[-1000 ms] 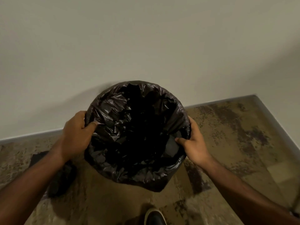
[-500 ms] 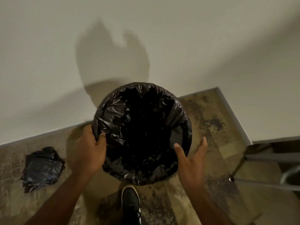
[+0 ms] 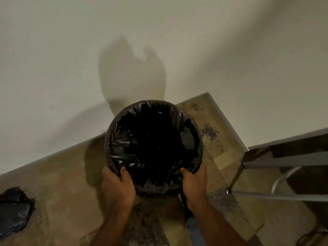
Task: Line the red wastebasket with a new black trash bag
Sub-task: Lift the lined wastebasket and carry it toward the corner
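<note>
Our fingers curl over the near rim of the bin from both sides. On the left hand [image 3: 118, 188] the thumb [image 3: 125, 174] hooks inside the opening while the other fingers wrap down the outer wall, so this hand is closed on the rim with the black trash bag [image 3: 124, 150] pinched under it. The right hand [image 3: 194, 183] mirrors it: its thumb [image 3: 185, 172] presses over the edge into the bag, and its fingers [image 3: 203, 168] lie against the outside, closed on the same rim. The two hands sit apart, on the lower left and lower right of the circle, with the near arc of the rim between them.

The bag covers the whole mouth of the wastebasket [image 3: 156, 192] and folds over its edge all the way round, so we see none of the red wall, only crinkled black plastic. The wastebasket stands on the mottled floor [image 3: 62, 183] close to the pale wall [image 3: 53, 68], near a corner.

We count one wastebasket, one bag in it, and two hands on it. One more crumpled dark bag [image 3: 13, 212] lies on the floor well to the left. At the right stands one piece of metal-framed furniture [image 3: 284, 161]; what it is we cannot tell.
</note>
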Motion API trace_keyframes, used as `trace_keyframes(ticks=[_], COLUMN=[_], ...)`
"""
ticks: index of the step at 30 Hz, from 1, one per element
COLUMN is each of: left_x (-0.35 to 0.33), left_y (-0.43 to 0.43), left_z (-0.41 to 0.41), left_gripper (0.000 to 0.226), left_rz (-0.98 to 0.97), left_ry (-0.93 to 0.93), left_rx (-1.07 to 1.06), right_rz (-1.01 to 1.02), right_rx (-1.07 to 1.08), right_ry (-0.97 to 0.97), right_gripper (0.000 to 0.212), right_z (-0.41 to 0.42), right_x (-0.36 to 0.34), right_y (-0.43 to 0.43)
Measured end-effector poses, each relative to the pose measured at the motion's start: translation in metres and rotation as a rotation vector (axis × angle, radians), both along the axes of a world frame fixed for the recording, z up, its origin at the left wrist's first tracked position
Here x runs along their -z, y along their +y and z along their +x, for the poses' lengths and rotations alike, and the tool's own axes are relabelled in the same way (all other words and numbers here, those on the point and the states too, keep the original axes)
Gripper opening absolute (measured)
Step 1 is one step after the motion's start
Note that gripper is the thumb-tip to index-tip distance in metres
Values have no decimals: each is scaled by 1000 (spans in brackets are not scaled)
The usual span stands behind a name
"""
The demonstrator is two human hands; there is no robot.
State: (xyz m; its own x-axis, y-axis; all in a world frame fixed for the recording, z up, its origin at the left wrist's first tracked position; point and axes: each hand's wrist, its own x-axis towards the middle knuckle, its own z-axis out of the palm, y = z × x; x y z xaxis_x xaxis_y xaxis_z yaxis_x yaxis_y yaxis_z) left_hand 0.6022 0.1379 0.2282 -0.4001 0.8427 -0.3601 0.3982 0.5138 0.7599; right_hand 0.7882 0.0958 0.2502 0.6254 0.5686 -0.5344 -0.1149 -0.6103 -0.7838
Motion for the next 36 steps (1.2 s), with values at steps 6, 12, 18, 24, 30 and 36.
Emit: trace_keyframes(ticks=[6,12,18,24,30,36], left_x=[75,133,181,192,200,176], left_y=[29,75,101,83,72,83], left_z=[123,230,286,303,300,283], left_gripper=[20,42,45,47,50,78], left_rz=[-89,-135,-183,-181,-263,-306], left_ry=[-60,-103,-101,-127,-146,-290], left_rx=[-51,-133,-121,-89,-78,23], right_rz=[-14,-11,-90,-104,-110,-191], right_rx=[-57,-178,-132,-109,-169,-159], right_ry=[-79,-119,-94,-66,-110,-136], right_gripper=[61,59,59,60,63,83], right_z=[122,216,269,286,289,285], right_x=[75,138,189,207,212,201], right_y=[50,104,132,124,115,113])
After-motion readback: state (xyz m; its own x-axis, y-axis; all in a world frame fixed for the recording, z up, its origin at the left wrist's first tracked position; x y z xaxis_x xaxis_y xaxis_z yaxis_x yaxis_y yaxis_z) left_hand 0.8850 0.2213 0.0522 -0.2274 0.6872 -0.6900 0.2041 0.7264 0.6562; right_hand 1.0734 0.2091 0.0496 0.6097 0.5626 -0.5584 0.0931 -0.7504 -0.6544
